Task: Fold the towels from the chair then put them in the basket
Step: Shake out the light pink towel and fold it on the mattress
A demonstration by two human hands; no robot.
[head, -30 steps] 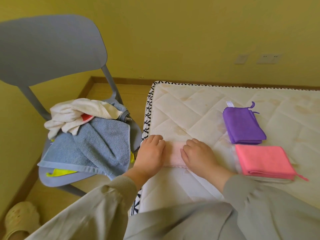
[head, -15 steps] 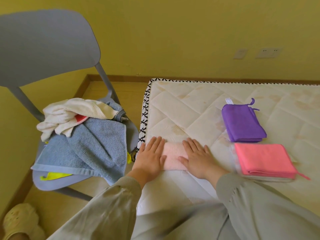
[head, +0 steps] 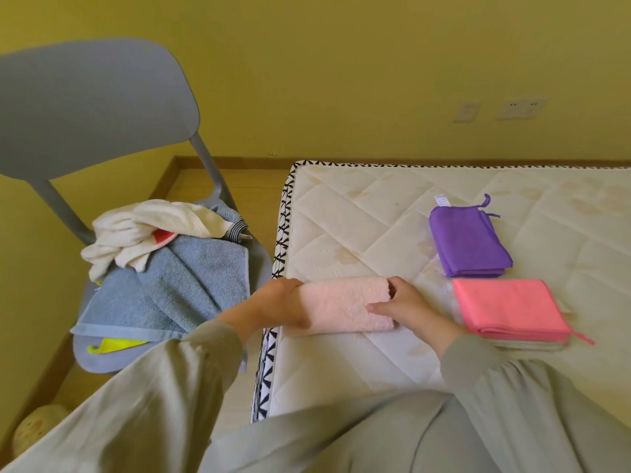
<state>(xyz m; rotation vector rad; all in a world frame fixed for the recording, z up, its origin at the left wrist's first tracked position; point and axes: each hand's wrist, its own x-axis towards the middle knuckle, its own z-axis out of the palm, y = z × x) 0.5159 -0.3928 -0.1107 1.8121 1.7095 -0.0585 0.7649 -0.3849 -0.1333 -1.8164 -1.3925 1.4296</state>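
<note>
Standing by the bed, I see a grey chair (head: 85, 107) at about ten o'clock from the person. Its seat holds the unfolded heap: a cream towel (head: 146, 227) bunched at the back, a scrap of red cloth (head: 162, 236) peeping from beneath it, and a blue towel (head: 177, 285) spread across the seat and drooping over the front edge. A yellow cloth (head: 116, 344) pokes out under the blue one. A beige slipper (head: 37, 428) sits on the floor at seven o'clock of the chair.

Next comes the left hand (head: 280, 302), at the left edge of the mattress (head: 358, 216). Its fingers curl over the left end of a pale pink towel (head: 345, 305), thumb on the near side. That towel lies folded into a thick bar on the mattress, at twelve o'clock of the person. The right hand (head: 406, 305) grasps its right end, thumb laid on top and fingers wrapped round the far edge.

At three o'clock of the pale towel a folded coral towel (head: 508, 307) rests flat on a pale layer I cannot make out, near the right hand but not touching it. At one o'clock, just beyond the coral one, lies a folded purple towel (head: 467, 244) with a hanging loop.
</note>
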